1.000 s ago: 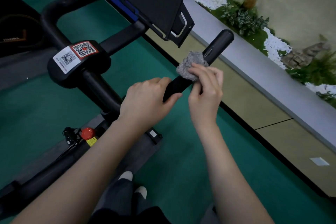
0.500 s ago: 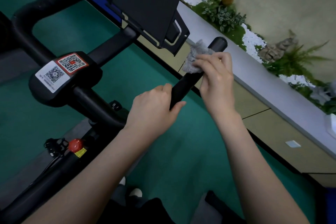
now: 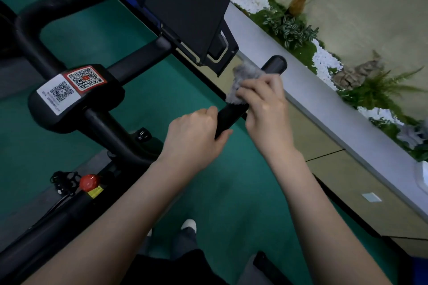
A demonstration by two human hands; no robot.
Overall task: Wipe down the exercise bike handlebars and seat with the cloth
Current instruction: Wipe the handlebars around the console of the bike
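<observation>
Handlebar wiping is the step in hand. The grey cloth [image 3: 242,76] sits on the right handlebar [image 3: 228,118], just short of its end cap [image 3: 276,63], and the right hand [image 3: 266,104] curls its grip over it, holding it round the bar. Lower on that handlebar the left hand [image 3: 194,136] has its grip closed round the tube, steadying it. Next, likely, the cloth should cover the end cap, then the remaining bars; the seat is out of view.
</observation>
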